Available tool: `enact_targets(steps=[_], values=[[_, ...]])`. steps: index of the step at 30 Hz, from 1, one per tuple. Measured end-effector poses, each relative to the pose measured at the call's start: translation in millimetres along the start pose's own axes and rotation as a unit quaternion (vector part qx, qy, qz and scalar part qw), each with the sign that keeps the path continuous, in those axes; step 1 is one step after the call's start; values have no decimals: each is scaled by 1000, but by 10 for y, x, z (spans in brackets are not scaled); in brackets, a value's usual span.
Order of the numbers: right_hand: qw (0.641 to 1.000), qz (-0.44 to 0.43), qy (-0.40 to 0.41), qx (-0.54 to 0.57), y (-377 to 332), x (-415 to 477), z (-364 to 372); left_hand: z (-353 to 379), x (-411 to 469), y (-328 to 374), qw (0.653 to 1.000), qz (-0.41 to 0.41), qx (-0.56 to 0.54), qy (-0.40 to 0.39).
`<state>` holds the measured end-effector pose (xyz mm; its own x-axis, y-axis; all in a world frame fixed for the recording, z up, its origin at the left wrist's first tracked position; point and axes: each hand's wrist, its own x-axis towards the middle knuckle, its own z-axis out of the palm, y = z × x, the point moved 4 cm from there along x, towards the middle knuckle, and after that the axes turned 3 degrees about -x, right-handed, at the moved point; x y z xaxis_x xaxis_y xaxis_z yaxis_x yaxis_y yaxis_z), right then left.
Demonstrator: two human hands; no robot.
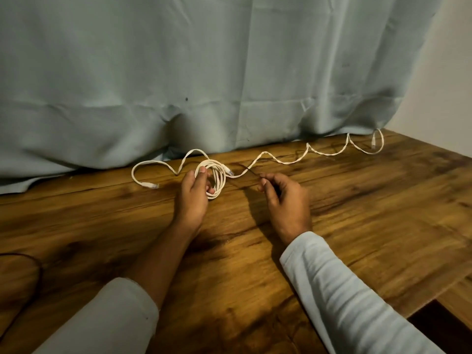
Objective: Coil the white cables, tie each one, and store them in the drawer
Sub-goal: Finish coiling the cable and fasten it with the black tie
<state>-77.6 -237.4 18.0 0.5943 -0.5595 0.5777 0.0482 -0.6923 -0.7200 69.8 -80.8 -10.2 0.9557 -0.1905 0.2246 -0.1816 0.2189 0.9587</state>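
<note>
Head view: your left hand grips the coil of white cable, thumb on top and fingers curled through the loops. It sits far across the wooden table, near the curtain. A plug pokes out on the coil's right side. One loose length snakes away right along the curtain hem. Another stretch loops off left, its end flat on the wood. Your right hand hovers just beside the coil, fingers curled, thumb and forefinger tips together; I cannot tell whether they pinch anything. A dark cord lies at the left edge.
</note>
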Motion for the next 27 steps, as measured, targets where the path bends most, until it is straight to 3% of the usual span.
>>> enact_targets(steps=[4,9,14,20,25,27], values=[[999,23,10,-21,32,-5,-28,3,-16,4,1000,0,6,-3],[994,83,-71,-11,53,-32,93,11,-34,19,999,16,31,-9],[984,129,-84,-89,86,-25,62,-41,-19,40,999,15,34,27],[978,133,-114,-110,16,-42,147,70,-124,104,988,93,122,-5],[986,130,-104,-6,-60,-82,250,182,-183,101,974,143,171,-50],[985,147,-88,34,-30,-74,253,156,-153,91,979,129,154,-32]])
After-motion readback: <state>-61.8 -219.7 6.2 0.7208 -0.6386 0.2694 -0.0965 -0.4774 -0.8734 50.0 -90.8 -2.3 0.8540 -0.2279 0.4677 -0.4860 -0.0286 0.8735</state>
